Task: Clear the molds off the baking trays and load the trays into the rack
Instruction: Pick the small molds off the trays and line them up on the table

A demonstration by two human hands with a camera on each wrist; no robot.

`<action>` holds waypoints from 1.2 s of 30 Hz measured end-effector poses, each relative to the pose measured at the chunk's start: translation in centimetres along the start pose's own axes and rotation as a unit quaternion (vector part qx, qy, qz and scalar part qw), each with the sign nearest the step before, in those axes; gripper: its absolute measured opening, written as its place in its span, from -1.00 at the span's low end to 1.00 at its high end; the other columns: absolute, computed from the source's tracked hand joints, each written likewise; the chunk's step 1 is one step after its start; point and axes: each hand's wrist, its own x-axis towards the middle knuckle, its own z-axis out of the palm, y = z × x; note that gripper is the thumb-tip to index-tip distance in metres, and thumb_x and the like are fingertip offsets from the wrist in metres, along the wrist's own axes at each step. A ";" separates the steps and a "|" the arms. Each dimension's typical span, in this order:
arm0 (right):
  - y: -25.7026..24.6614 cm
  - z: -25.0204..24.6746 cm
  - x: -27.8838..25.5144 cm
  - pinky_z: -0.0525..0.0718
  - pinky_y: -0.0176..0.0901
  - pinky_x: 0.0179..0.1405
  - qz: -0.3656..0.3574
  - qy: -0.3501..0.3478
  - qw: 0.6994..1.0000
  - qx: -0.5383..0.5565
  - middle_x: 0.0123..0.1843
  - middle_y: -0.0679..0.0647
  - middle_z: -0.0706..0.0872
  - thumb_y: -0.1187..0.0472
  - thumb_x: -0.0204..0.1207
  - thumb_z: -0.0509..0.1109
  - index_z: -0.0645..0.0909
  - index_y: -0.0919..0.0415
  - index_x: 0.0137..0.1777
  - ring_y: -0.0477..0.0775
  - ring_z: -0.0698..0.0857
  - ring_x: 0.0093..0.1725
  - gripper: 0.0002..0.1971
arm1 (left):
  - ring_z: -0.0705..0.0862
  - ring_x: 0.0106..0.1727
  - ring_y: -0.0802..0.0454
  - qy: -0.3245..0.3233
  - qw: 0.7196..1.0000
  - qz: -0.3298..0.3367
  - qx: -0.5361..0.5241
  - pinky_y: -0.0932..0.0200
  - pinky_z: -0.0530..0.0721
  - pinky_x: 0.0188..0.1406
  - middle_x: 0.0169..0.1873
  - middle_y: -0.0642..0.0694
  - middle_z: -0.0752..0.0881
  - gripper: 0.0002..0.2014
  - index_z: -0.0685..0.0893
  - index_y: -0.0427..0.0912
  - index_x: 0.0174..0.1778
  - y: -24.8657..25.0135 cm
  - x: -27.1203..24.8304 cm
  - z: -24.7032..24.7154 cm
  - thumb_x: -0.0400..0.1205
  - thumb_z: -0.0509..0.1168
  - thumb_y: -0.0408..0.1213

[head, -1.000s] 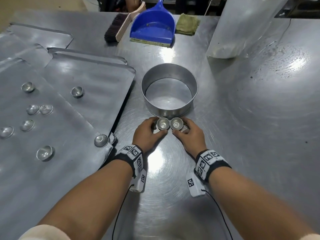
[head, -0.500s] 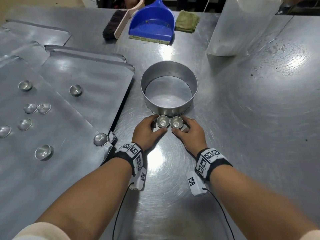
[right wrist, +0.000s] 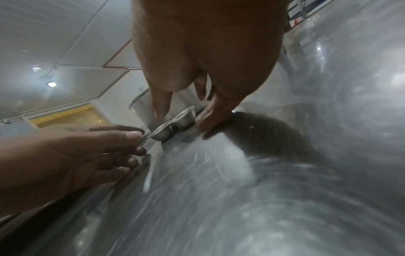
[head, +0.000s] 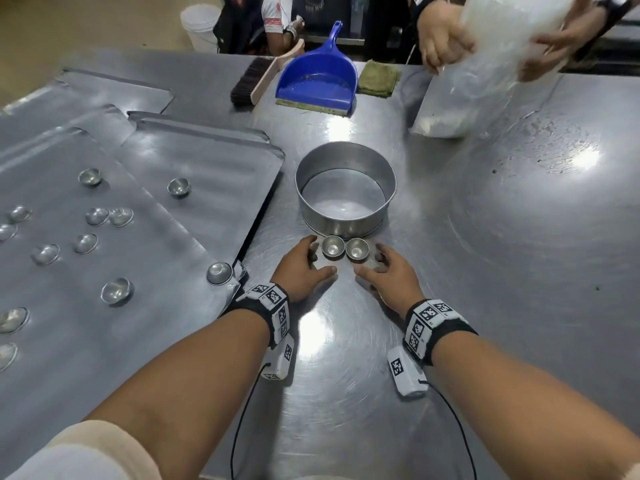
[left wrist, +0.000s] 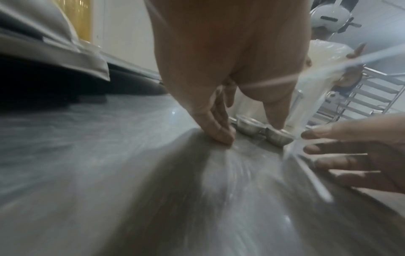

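We have two small round shiny metal cup molds — the left one (head: 332,246) and the right one (head: 357,249) — standing upright and touching each other on the brushed steel worktable (head: 502,271), right against the wall of the tall round aluminium cake ring (head: 346,188). We judge they sit there to start a tidy collecting spot, off the trays and out of the way. Our left hand (head: 301,268) lies just left of the pair and our right hand (head: 388,275) just right of it, both with fingers spread and relaxed, palms low over the table, grasping nothing; whether a fingertip brushes a cup we cannot tell. The wide flat grey baking trays (head: 214,181) overlap at our left, and the nearest one carries many more small domed metal molds (head: 117,290), one (head: 219,273) at its near corner — so clearing has barely begun, and no tray is ready for the steel rack (left wrist: 372,97) glimpsed in the left wrist view
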 end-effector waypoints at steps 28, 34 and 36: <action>-15.5 20.7 -7.7 0.63 -0.04 0.19 -0.242 -0.136 0.908 -0.314 0.35 0.11 0.65 -0.04 0.53 0.47 0.63 0.06 0.41 0.12 0.67 0.23 -0.53 | 0.66 0.25 -0.24 0.195 0.957 -0.159 0.142 0.04 0.56 0.29 0.33 -0.17 0.48 -0.48 0.53 -0.06 0.46 -11.9 -17.4 -23.1 0.60 0.45 -0.03; -15.5 23.6 -5.4 0.55 -0.01 0.37 -0.191 -0.144 0.869 -0.432 0.53 0.19 0.51 0.05 0.63 0.38 0.47 0.08 0.61 0.23 0.58 0.44 -0.45 | 0.57 0.47 -0.23 0.123 0.966 -0.160 0.163 0.03 0.48 0.49 0.59 -0.18 0.31 -0.24 0.32 -0.05 0.70 -15.6 -14.8 -25.8 0.58 0.46 -0.08; -15.2 24.2 -5.0 0.56 -0.02 0.33 -0.184 -0.139 0.860 -0.456 0.49 0.19 0.57 0.06 0.65 0.33 0.53 0.07 0.58 0.24 0.61 0.41 -0.52 | 0.55 0.49 -0.22 0.112 0.969 -0.147 0.167 0.05 0.47 0.48 0.59 -0.19 0.34 -0.24 0.34 -0.06 0.69 -16.5 -14.1 -26.2 0.58 0.47 -0.10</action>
